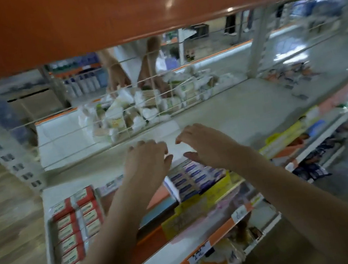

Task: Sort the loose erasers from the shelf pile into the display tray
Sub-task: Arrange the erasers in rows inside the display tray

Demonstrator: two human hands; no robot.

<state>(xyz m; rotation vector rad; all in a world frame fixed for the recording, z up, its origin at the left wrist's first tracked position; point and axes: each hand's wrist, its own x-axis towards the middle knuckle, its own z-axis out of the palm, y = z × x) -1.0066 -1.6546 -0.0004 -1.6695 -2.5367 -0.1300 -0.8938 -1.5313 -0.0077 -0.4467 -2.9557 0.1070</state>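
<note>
Glossy orange shelf edge (pixel 147 5), wire divider (pixel 99 130)

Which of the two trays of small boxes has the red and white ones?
The tray on the left, beside the left forearm; its boxes are red and white in two columns. The other tray, below the right hand, holds blue-labelled boxes.

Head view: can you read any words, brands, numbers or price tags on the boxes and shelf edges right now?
Nothing can be quoted; the picture is motion-blurred.
Red-and-white boxes: printed labels, unreadable.
Blue-and-white boxes: dark blue label bands, unreadable.
Yellow shelf-edge strip: faint print, unreadable.
White price tag on the lower shelf edge: dark marks, too blurred.
White packets behind the wire rail: no legible text.
</note>
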